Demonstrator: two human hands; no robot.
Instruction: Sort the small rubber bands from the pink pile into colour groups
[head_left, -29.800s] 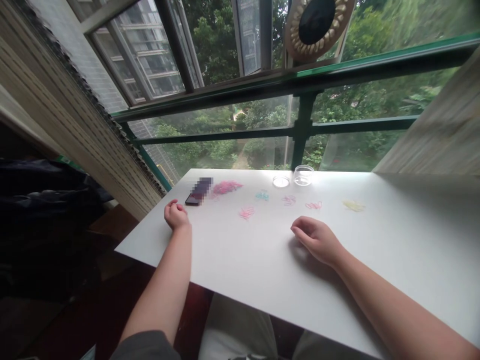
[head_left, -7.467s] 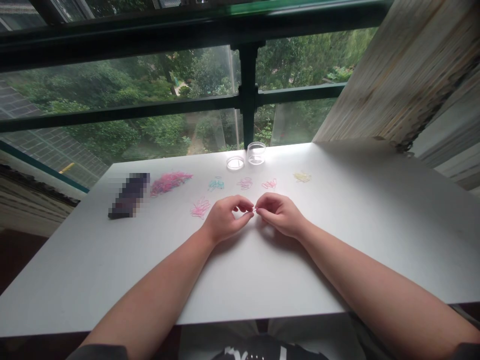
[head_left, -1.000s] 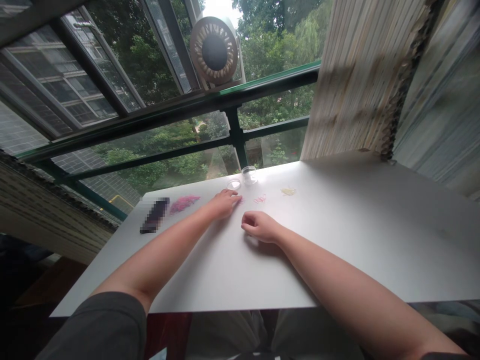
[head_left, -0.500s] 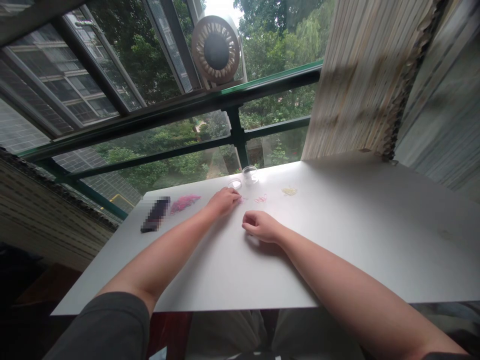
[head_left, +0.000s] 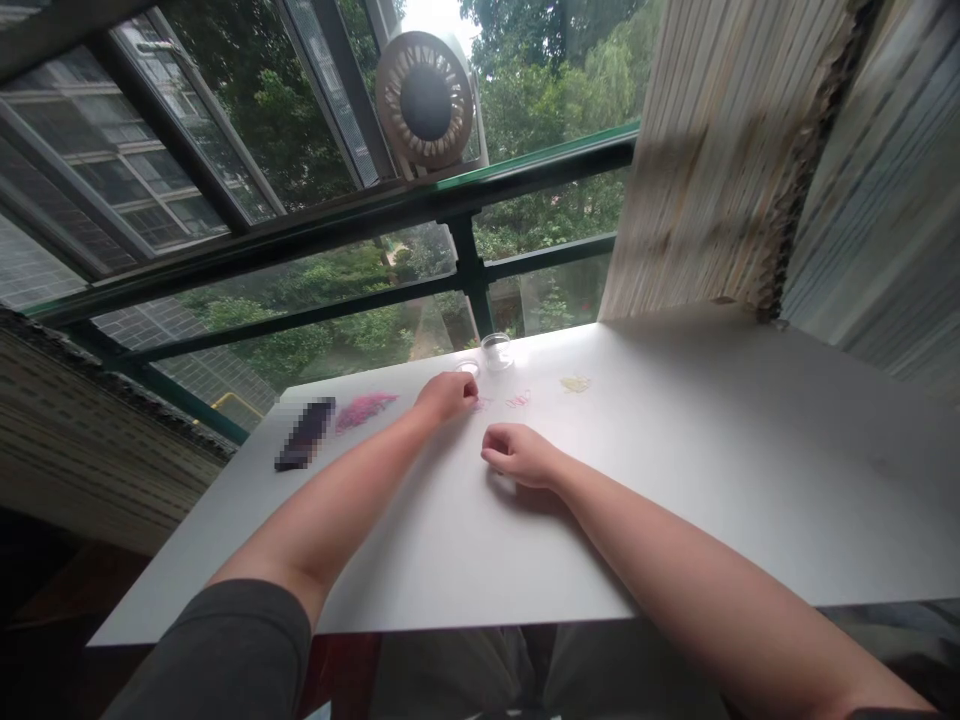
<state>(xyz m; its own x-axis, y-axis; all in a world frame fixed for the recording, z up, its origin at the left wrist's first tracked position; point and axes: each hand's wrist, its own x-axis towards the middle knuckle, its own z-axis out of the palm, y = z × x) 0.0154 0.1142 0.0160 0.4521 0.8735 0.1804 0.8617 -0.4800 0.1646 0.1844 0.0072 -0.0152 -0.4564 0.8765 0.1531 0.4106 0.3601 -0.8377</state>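
Note:
My left hand (head_left: 448,396) is at the far part of the white table, its fingers curled down beside a few thin pink strands (head_left: 481,404). Whatever its fingertips hold, if anything, is hidden. Closer to me, my right hand (head_left: 519,456) rests on the tabletop, loosely closed with thumb against fingers; I cannot make out anything in it. Between and beyond the hands lie thin pink loops (head_left: 518,400). A small pale yellow heap (head_left: 575,384) lies to their right. Just behind my left hand is a clear round lid or shallow dish (head_left: 468,368), partly covered by it.
A clear round tub (head_left: 496,352) stands at the table's far edge. On the left are a larger pink-red heap (head_left: 365,411) and a dark, pixelated oblong object (head_left: 305,434). A round fan (head_left: 426,102) sits at the window rail, with a curtain (head_left: 697,150) to the right.
My left hand's fingers, stretched toward the pink strands before, have curled in. My right hand has stayed in place. The whole view has shifted slightly.

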